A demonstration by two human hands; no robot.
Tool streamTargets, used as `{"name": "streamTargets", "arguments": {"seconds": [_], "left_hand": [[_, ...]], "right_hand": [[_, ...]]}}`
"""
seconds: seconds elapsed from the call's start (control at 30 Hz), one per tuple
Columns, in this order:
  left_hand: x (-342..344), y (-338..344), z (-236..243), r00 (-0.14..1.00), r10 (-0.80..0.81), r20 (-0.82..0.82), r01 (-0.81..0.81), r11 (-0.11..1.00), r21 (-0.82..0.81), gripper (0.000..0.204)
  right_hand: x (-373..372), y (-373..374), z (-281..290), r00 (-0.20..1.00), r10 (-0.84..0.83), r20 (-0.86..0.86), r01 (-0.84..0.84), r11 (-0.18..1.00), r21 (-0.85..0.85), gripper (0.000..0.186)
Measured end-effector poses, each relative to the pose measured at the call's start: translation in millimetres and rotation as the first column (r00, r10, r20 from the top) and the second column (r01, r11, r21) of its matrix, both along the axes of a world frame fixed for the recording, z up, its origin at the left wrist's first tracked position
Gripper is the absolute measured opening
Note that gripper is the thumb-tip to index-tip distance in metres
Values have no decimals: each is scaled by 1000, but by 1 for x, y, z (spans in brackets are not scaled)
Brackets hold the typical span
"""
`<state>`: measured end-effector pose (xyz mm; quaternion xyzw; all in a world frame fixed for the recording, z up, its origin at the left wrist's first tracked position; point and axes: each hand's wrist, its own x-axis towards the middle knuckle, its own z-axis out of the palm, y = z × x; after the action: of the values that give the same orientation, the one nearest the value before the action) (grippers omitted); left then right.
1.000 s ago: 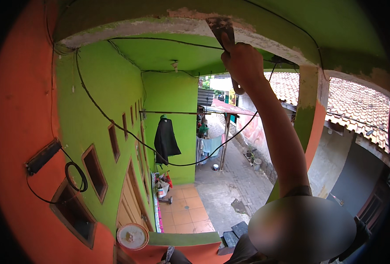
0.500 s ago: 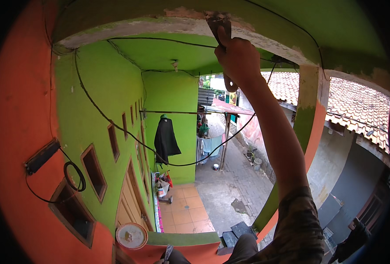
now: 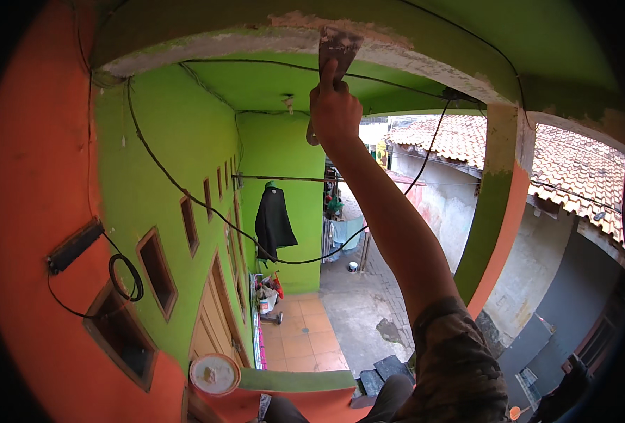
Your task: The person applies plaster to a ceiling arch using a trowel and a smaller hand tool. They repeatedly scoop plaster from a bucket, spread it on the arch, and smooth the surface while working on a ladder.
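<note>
My right hand point(image 3: 336, 113) is raised overhead, closed around a putty knife point(image 3: 338, 48) with the index finger stretched along its wide, stained blade. The blade's edge lies against the scraped, bare patch of the painted beam point(image 3: 390, 48). Low in the picture, the pale blade of a second scraper point(image 3: 264, 405) stands up beside my knee; my left hand below it is almost wholly cut off by the lower edge. Near it, a round white bucket point(image 3: 214, 374) with whitish smears on top stands by the low wall.
A black cable point(image 3: 284, 262) hangs in a loop across the space ahead. A post point(image 3: 499, 197) stands to the right. Below is a low green-topped wall point(image 3: 295, 381). A dark jacket point(image 3: 276, 222) hangs from a rod, and a black lamp-like fixture point(image 3: 76, 245) sits on the orange wall.
My right hand and the putty knife have shifted left along the beam, the blade now more upright. The view has turned slightly right, and my left hand has slipped mostly below the lower edge.
</note>
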<state>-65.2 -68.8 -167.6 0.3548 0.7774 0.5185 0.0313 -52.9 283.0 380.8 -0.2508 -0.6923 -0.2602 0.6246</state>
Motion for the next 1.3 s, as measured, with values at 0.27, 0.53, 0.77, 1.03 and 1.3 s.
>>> {"name": "streamTargets", "arguments": {"seconds": [0.27, 0.53, 0.77, 1.03, 1.3], "left_hand": [[-2, 2, 3, 999, -41, 17, 41, 999, 30, 21], [0, 6, 12, 995, -83, 56, 82, 996, 19, 20], [3, 9, -5, 996, -60, 61, 56, 997, 56, 19], [-4, 8, 0, 997, -67, 40, 66, 997, 32, 19], [-1, 8, 10, 995, -58, 81, 57, 998, 16, 20]], "right_hand": [[32, -32, -18, 993, 78, -87, -62, 983, 172, 45], [66, -37, 31, 986, -163, 43, 159, 984, 80, 44], [70, -28, 17, 963, -270, 25, 265, 957, 120, 46], [79, -18, 14, 995, -98, -25, 100, 988, 114, 43], [38, -10, 13, 997, -28, -77, 37, 992, 120, 48]]}}
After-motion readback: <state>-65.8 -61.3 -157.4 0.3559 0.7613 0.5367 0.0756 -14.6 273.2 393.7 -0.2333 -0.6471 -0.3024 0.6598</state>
